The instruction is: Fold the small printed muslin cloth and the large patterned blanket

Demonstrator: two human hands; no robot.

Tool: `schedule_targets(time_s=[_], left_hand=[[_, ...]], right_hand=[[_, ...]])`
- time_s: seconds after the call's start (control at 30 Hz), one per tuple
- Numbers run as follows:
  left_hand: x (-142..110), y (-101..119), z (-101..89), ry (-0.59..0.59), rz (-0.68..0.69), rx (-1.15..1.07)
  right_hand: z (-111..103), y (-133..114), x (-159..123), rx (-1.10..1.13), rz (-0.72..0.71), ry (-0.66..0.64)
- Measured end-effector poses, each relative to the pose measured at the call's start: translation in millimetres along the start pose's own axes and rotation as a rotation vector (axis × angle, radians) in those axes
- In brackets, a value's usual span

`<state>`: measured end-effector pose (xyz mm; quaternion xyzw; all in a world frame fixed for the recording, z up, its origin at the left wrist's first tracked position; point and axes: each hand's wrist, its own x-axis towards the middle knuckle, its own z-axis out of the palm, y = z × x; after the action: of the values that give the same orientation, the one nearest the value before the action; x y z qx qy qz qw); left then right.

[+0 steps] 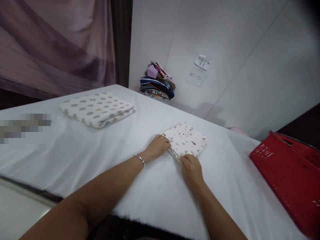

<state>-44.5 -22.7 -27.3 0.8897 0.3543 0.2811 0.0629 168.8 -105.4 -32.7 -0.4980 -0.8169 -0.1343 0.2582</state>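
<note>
A small folded white cloth (187,138) with a scattered grey and tan print lies flat on the white-covered table (147,186). My left hand (158,146), with a silver bracelet at the wrist, grips its near left corner. At the near edge, my right hand (192,168) has its fingers closed on the cloth's near corner. Both thumbs are partly hidden. Farther off to the left rests a larger folded white cloth (97,108) with grey mushroom-like shapes, apart from both hands.
A red plastic basket (287,176) with a metal handle stands at the right edge. Several folded fabrics form a stack (158,83) against the wall. Two paper notes (196,77) are on the wall. A pinkish curtain (57,46) hangs at the back left.
</note>
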Motion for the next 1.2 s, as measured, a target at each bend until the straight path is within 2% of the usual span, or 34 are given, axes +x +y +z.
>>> schedule_targets(time_s=[0.1,0.53,0.77,1.03,1.2], left_hand=[[-1.0,0.5,-0.9,-0.007,0.0,-0.008],[-2.0,-2.5,1.9,0.023,0.031,0.002],[-0.5,0.1,0.4,-0.012,0.005,0.01],[-3.9,1.8,-3.9,-0.011,0.047,0.007],[-2.5,-1.4,-0.8,-0.001,0.044,0.021]], right_hand=[[-1.5,-2.1,0.0,0.013,0.005,-0.036],[0.0,0.5,-3.3,0.051,0.028,-0.025],[7.0,4.9,-3.4,0.003,0.024,0.077],[2.8,4.4,-3.7,0.014,-0.013,-0.011],[2.8,5.4,-5.0,0.009,-0.033,-0.011]])
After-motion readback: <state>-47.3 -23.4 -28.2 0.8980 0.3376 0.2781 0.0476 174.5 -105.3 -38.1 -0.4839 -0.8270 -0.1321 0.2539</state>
